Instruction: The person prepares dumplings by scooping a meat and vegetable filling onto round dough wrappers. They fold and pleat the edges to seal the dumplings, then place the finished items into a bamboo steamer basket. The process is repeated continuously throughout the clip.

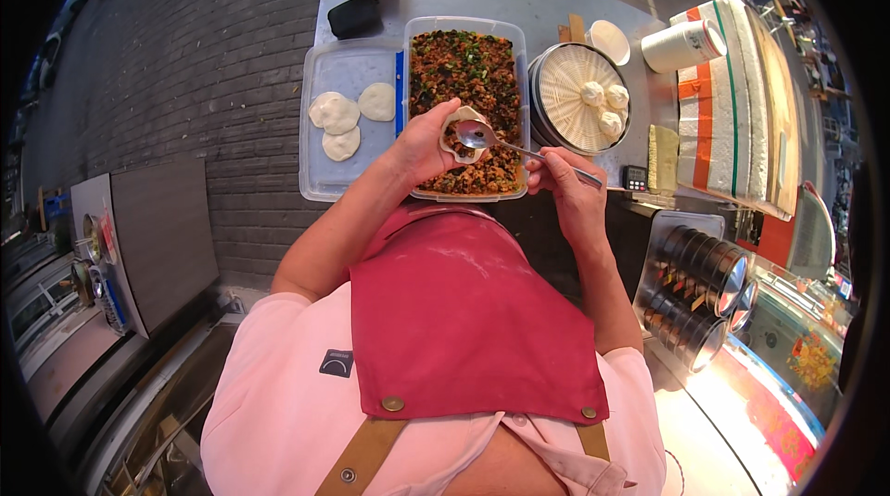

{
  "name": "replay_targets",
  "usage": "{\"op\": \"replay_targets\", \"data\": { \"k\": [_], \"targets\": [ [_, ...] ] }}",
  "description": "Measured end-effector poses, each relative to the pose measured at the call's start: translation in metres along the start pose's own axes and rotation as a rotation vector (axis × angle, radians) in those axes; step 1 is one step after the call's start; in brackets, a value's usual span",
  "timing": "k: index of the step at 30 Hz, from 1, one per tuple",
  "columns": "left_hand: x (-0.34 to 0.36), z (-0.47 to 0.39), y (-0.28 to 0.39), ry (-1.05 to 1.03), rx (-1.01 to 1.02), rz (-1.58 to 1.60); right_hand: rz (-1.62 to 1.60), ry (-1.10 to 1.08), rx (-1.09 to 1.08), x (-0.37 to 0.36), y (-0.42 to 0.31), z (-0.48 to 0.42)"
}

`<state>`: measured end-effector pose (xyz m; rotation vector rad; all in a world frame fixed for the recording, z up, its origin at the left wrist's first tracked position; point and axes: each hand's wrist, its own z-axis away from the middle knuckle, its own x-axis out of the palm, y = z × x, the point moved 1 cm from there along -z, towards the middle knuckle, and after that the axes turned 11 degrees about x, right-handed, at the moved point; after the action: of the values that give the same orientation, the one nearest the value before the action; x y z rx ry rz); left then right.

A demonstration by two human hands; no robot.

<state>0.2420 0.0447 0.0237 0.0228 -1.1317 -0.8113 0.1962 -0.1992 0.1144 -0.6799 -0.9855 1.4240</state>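
My left hand (425, 141) cups a round dough wrapper (449, 143) above a clear plastic tub (521, 44). Chopped filling with green bits (462, 65) fills much of that tub. Between the fingers of my right hand (567, 179) is the handle of a metal spoon (475, 134). The spoon's bowl lies over the wrapper, where some filling shows. Left of the tub, several flat dough wrappers (341, 113) rest on a clear plastic lid or tray (375, 173). On the right, three pleated buns (611, 124) sit on a woven steamer mat (556, 93).
A black pouch-like object (354, 16) lies at the table's far left. A paper bowl (609, 42), stacked paper cups (681, 46), a digital timer (635, 178) and a yellow cloth (662, 159) are on the right, beside a white foam box (716, 106). Stacked round steamers (695, 287) stand lower right.
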Motion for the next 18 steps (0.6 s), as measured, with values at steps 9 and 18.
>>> {"op": "replay_targets", "data": {
  "k": [9,18],
  "targets": [
    [0.001,0.007,0.003,0.092,0.037,-0.017,-0.089,-0.032,-0.004,0.008,0.0,-0.008],
    [-0.008,0.017,0.005,0.015,0.121,-0.115,0.067,0.153,-0.086,-0.023,0.004,0.005]
  ]
}}
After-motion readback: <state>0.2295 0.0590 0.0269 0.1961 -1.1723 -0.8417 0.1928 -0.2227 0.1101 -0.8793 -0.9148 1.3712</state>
